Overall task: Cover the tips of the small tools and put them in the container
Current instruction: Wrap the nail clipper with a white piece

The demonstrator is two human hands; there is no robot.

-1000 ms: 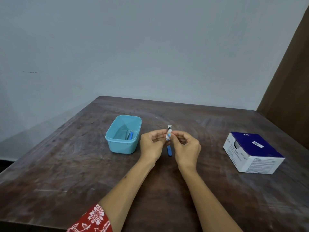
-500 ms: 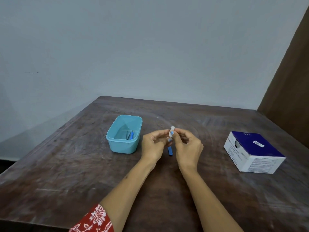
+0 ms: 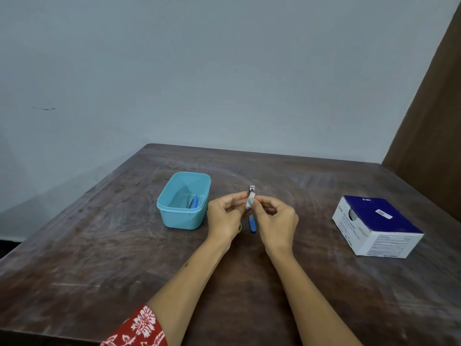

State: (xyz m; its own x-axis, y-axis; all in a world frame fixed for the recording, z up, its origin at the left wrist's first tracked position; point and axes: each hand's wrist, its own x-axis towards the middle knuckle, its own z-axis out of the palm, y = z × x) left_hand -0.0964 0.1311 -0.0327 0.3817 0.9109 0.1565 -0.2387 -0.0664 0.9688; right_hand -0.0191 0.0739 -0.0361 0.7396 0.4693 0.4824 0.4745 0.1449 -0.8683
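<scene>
Head view: both hands sit together over the middle of the counter (image 3: 99, 245), left hand (image 3: 224, 216) and right hand (image 3: 277, 221) each pinching the same small tool (image 3: 251, 206), a blue-handled thing held roughly upright with its metal tip on top and the handle hanging down between the palms. A white wrap (image 3: 250, 202) goes round the tool just under the tip; compared with a second ago the wrap looks bunched lower and the bare metal head shows above it again, while half a second ago it seemed pulled up nearer the top, so the fingers are working it round and the tip is not yet covered, judging by the exposed metal. Means the covering step is still in hand, drop into the container not started. Something small and yellow shows at the left wrist, can't tell what. The blue container (image 3: 183, 201) stands just left of the left hand, lid off, with a few blue-handled tools (image 3: 193, 201) already lying inside. A blue and white box (image 3: 376, 226) sits well apart on the right, near the counter's right side. Open room: bare counter between hands and container, short clear path leftward; near edge and far edge both well away from the hands
</scene>
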